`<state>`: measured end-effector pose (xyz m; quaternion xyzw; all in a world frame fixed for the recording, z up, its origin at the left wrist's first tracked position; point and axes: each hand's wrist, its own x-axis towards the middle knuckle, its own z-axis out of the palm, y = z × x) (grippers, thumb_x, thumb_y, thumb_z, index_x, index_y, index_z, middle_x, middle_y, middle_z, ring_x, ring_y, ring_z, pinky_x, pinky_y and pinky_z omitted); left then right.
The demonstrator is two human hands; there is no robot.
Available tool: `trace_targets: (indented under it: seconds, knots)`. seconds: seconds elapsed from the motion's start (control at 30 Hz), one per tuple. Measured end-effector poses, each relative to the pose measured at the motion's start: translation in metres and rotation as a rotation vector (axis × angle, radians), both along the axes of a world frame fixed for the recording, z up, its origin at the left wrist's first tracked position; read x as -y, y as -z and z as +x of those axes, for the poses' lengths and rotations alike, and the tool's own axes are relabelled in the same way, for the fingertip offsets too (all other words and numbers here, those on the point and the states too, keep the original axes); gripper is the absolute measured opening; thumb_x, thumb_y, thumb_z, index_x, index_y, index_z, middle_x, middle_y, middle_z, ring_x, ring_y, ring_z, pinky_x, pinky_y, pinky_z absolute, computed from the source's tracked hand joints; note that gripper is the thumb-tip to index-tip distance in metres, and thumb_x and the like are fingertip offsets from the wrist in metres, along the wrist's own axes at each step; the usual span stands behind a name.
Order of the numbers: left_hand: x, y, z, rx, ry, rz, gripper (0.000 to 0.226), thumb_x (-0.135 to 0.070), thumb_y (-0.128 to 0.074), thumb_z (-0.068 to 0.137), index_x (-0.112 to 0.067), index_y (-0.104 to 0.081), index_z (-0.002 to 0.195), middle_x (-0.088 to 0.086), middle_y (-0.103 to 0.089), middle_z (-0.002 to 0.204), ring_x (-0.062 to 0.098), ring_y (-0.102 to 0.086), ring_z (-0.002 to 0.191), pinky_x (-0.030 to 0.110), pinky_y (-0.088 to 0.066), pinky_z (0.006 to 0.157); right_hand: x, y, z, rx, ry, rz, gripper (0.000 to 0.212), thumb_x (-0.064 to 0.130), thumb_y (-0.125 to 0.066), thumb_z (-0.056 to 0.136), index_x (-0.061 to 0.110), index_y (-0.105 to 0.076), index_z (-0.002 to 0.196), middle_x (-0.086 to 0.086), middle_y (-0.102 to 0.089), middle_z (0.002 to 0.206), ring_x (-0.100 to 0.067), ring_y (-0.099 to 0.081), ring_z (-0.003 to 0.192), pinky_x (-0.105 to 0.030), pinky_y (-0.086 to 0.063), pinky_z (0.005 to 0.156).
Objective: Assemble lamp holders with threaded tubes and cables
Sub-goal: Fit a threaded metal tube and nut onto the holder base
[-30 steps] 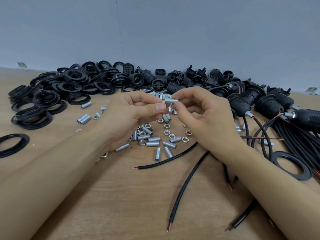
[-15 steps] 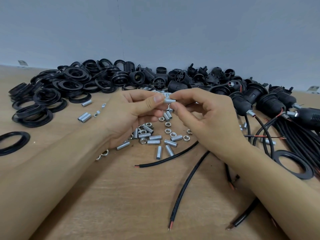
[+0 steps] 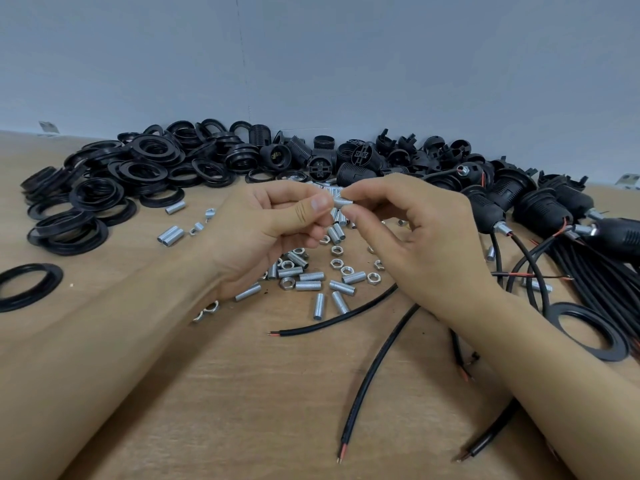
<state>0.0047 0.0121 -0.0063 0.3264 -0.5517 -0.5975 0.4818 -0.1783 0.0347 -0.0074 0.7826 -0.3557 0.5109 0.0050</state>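
Observation:
A short silver threaded tube [image 3: 342, 203] is held in the air above the table's middle. My left hand [image 3: 273, 230] pinches its left end between thumb and fingers; whether a nut sits there is hidden by the thumb. My right hand [image 3: 412, 233] pinches the tube's right end with thumb and forefinger. Under the hands lie several loose threaded tubes [image 3: 310, 285] and hex nuts [image 3: 336, 251]. Black cables [image 3: 377, 368] with bared red ends run across the wood in front. Black lamp holders [image 3: 356, 168] are heaped along the back.
A pile of black threaded rings [image 3: 104, 188] fills the back left, with a single ring [image 3: 20, 285] at the left edge. Assembled holders with cables [image 3: 540, 213] lie at the right, and a flat black ring [image 3: 585, 336] sits beside my right forearm. The wooden table [image 3: 242, 393] meets a grey wall.
Both hands have kept the tube between them at nearly the same spot. The fingers have shifted slightly on it, as in a small twist; nothing was let go.

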Motion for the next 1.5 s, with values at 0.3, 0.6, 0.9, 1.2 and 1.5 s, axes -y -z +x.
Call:
trace_targets:
  seconds: [0.3, 0.6, 0.9, 1.2, 1.5]
  knots:
    - [-0.0017, 0.0006, -0.0017, -0.004, 0.016, 0.005, 0.023, -0.037, -0.073, 0.067, -0.016, -0.079, 0.071, 0.002, -0.067, 0.063, 0.007, -0.058, 0.053, 0.018, -0.051, 0.056, 0.0023, -0.0018, -0.0034, -0.048, -0.044, -0.116, 0.009, -0.002, -0.069, 0.087, -0.002, -0.073, 0.095, -0.009, -0.071, 0.087, -0.021, -0.067, 0.081, -0.032, -0.053, 0.075]
    - [-0.0004, 0.0007, -0.0001, -0.053, 0.001, -0.092, 0.025, 0.002, -0.074, 0.060, -0.008, -0.066, 0.082, 0.004, -0.073, 0.074, 0.012, -0.070, 0.069, 0.020, -0.055, 0.069, 0.0004, 0.0008, -0.0007, -0.023, -0.019, 0.019, 0.013, 0.010, -0.070, 0.089, 0.005, -0.072, 0.100, 0.000, -0.071, 0.086, -0.007, -0.063, 0.080, -0.013, -0.049, 0.075]
    - [-0.0017, -0.0010, 0.0003, 0.002, -0.071, -0.124, 0.029, -0.024, -0.083, 0.053, -0.015, -0.081, 0.080, 0.005, -0.076, 0.077, 0.012, -0.069, 0.065, 0.020, -0.056, 0.065, 0.0014, 0.0014, -0.0016, 0.070, -0.060, 0.106, 0.012, 0.007, -0.070, 0.088, 0.008, -0.072, 0.100, 0.005, -0.070, 0.088, -0.006, -0.065, 0.083, -0.014, -0.050, 0.076]
    - [-0.0009, 0.0015, 0.0006, 0.056, -0.078, -0.138, 0.019, -0.034, -0.081, 0.057, -0.019, -0.080, 0.069, 0.005, -0.072, 0.067, 0.011, -0.062, 0.056, 0.020, -0.054, 0.058, 0.0045, 0.0002, -0.0035, -0.014, -0.078, -0.078, 0.010, -0.001, -0.071, 0.086, 0.003, -0.074, 0.094, -0.008, -0.070, 0.086, -0.016, -0.065, 0.079, -0.027, -0.053, 0.073]
    - [0.0001, 0.0020, 0.0017, 0.001, -0.062, -0.197, 0.021, -0.015, -0.085, 0.061, -0.015, -0.080, 0.081, 0.008, -0.077, 0.088, 0.018, -0.073, 0.088, 0.026, -0.056, 0.080, 0.0024, 0.0029, -0.0007, 0.056, 0.001, 0.101, 0.010, 0.012, -0.071, 0.088, 0.009, -0.073, 0.097, 0.003, -0.070, 0.084, -0.008, -0.065, 0.080, -0.016, -0.051, 0.071]
